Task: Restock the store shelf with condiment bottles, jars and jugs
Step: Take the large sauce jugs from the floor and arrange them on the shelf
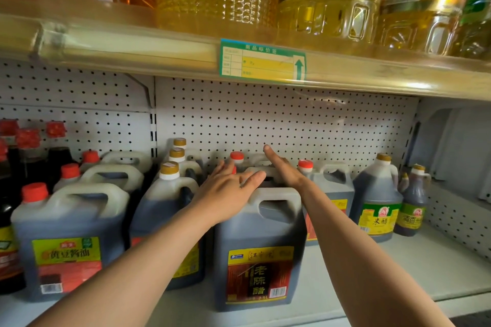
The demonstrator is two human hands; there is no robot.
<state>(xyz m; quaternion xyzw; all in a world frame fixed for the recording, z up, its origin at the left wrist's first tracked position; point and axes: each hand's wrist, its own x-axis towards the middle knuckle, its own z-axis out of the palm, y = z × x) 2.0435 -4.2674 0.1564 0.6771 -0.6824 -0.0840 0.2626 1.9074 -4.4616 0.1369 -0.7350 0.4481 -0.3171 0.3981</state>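
The dark vinegar jug (259, 247) stands upright at the near edge of the shelf (385, 273), directly below both hands. The left hand (228, 191) lies spread on its shoulder; the right hand (281, 170), fingers straight, reaches over its handle toward the far jugs (329, 183), slightly farther in.

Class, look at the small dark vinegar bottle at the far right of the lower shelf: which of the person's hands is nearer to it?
Right. The right hand reaches over the jugs mid-shelf, well left of the small bottle; the left hand lies further left still.
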